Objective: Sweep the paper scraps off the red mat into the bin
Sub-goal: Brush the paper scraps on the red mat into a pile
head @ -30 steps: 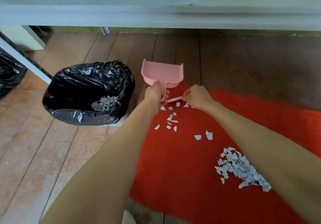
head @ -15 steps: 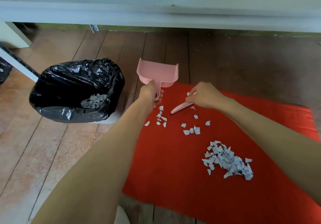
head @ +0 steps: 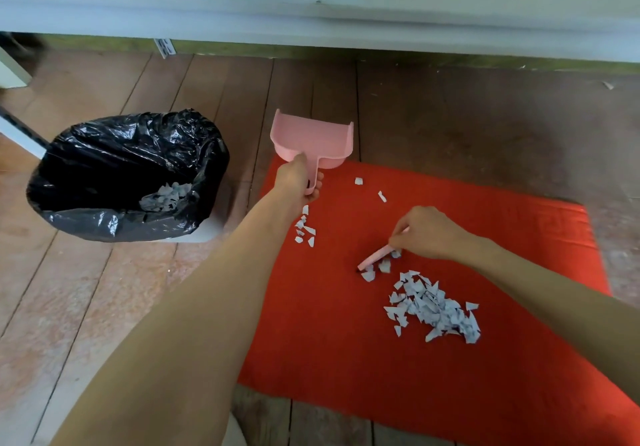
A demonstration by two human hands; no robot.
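Spanning the whole view, a plank wood floor (head: 104, 290) runs up to a pale ledge (head: 311, 13) along the far side. Red mat (head: 346, 359) lies on the boards, right of centre, reaching toward the near edge.

Bin (head: 114, 155): on the floor left of the mat, apart from it, lined with a crumpled black bag. Inside, toward its right side, a small heap of binned scraps (head: 166, 196), white-grey.

Dustpan (head: 311, 137): pink, at the mat's far left corner. Scoop over the bare boards, mouth facing away, handle pointing back over the mat's edge. Visible inside of the scoop is plain pink. Cannot tell whether it rests on the floor or is held just off it.

Main pile of paper scraps (head: 433, 307): on the mat, right of centre, loosely heaped.

Left hand (head: 298, 182): fingers wrapped round the dustpan handle, thumb up near the scoop's back wall.

Right hand (head: 426, 232): over the mat just beyond the main pile, fingers curled, pinching the top of a small pink brush (head: 375, 258). Brush slants down to the left, its tip among a few pieces at the pile's far edge.

Smaller cluster (head: 304, 229): on the mat just beside the left wrist. Two stray pieces (head: 358, 181) lie near the far edge, between the hands.
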